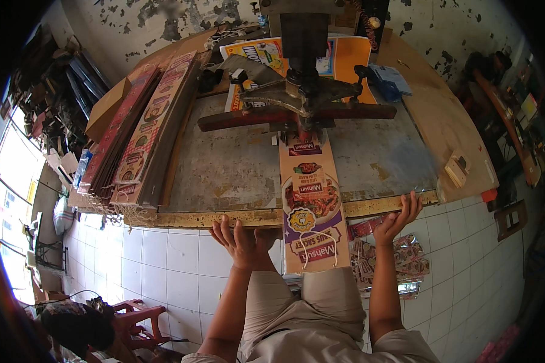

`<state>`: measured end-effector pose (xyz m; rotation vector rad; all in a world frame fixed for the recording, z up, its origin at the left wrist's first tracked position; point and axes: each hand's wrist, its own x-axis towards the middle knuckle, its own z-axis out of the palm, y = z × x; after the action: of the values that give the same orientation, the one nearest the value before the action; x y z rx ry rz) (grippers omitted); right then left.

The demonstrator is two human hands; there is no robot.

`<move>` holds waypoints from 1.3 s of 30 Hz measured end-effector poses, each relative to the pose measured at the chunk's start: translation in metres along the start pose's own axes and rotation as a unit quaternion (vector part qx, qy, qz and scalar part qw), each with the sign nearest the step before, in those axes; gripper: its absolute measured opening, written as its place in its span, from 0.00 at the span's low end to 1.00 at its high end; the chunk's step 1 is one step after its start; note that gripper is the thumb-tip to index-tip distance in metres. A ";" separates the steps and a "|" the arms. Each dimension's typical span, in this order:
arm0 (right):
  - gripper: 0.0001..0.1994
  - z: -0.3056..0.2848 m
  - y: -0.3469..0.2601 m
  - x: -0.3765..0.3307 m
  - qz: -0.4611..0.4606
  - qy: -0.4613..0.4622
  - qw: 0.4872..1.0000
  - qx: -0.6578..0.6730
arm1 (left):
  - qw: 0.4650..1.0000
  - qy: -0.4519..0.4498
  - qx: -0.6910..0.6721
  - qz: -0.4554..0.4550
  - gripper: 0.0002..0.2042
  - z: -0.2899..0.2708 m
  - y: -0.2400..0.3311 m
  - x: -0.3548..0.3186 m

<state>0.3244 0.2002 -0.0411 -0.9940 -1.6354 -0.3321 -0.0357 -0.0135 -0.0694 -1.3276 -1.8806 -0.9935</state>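
Two hands rest open on the worktop [224, 169] edge: left hand [241, 242] just left of the printed card strip [312, 209], right hand [396, 219] to its right. Pinned under the press [303, 97], the strip overhangs; it looks light, bendy, best held by its long edges.

Free: we see bare counter [230, 163] left of the printed card strip [312, 206], and more bare top to its right | Blocked: press head [303, 97] with its red bar overhangs the far middle | Left edge: card stack [142, 139] walls it | Right: small wooden block [456, 171] near the corner | Front edge: our left hand [242, 239] and right hand [396, 219] sit either side of the strip
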 end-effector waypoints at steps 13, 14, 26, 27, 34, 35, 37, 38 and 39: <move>0.29 0.001 0.002 -0.001 0.000 0.003 1.000 0.001 | 1.000 0.010 -0.002 0.003 0.31 0.001 0.000 0.000; 0.29 0.001 0.002 -0.001 0.000 0.002 1.000 0.000 | 1.000 0.010 -0.001 0.004 0.31 0.001 0.001 0.000; 0.29 0.001 0.000 0.000 0.003 0.007 1.000 0.003 | 1.000 0.008 -0.005 0.004 0.31 -0.001 0.003 0.003; 0.29 0.002 0.000 0.000 0.003 0.008 1.000 0.004 | 1.000 0.008 -0.006 0.006 0.31 0.000 0.002 0.003; 0.29 0.003 0.002 0.000 0.000 0.005 1.000 0.004 | 1.000 -0.006 0.008 0.005 0.32 0.001 -0.001 0.000; 0.29 0.002 0.002 0.000 0.000 0.004 1.000 0.004 | 1.000 -0.006 0.007 0.006 0.32 0.002 -0.001 0.000; 0.29 0.002 0.001 0.001 0.000 0.003 1.000 0.004 | 1.000 -0.007 0.005 0.007 0.32 0.001 -0.001 0.000; 0.28 0.002 0.001 0.001 0.000 0.002 1.000 0.005 | 1.000 -0.006 0.006 0.007 0.32 0.001 -0.001 0.000; 0.28 0.002 0.001 0.001 0.001 0.002 1.000 0.005 | 1.000 -0.005 0.008 0.007 0.32 0.001 -0.001 0.000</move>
<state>0.3233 0.2025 -0.0410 -0.9862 -1.6312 -0.3244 -0.0366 -0.0124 -0.0702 -1.3378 -1.8809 -0.9646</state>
